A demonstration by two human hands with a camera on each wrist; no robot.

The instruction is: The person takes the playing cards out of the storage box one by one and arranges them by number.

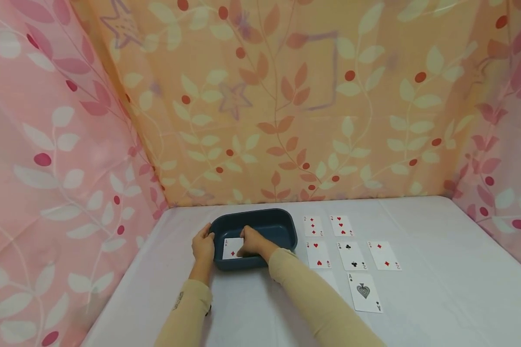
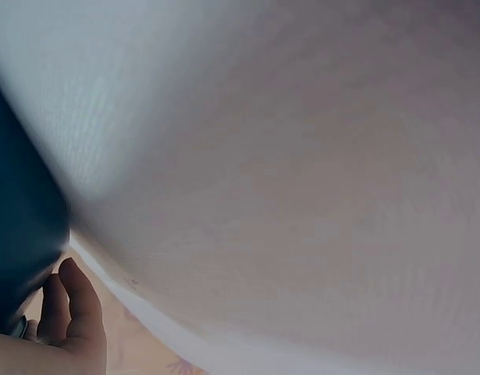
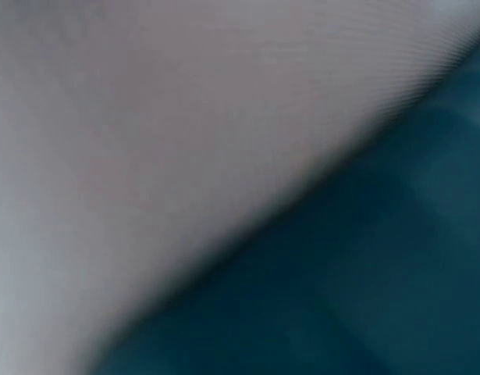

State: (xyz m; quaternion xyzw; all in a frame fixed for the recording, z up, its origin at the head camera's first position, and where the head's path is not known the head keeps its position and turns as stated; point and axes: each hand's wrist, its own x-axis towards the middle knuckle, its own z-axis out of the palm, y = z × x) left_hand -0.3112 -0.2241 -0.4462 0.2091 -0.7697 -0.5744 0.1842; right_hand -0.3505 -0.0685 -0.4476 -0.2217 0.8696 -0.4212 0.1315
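A dark blue rectangular plastic bin (image 1: 253, 262) stands on the table at the left of centre. My left hand (image 1: 203, 245) grips its left end, fingers at the rim; in the left wrist view, the curled fingers (image 2: 83, 305) show against the bin's side (image 2: 21, 203). My right hand (image 1: 253, 241) reaches over the front rim into the bin and pinches an ace of diamonds playing card (image 1: 232, 248) by its right edge. The right wrist view has only the blurred bin wall (image 3: 341, 273) and white cloth.
Right of the bin lie face-up cards: a three of diamonds (image 1: 313, 226), three of hearts (image 1: 341, 225), two of hearts (image 1: 319, 254), two of clubs (image 1: 351, 256), two of diamonds (image 1: 384, 256) and ace of spades (image 1: 364, 292). Another card (image 1: 330, 278) is partly hidden by the right sleeve. Patterned curtains surround the table.
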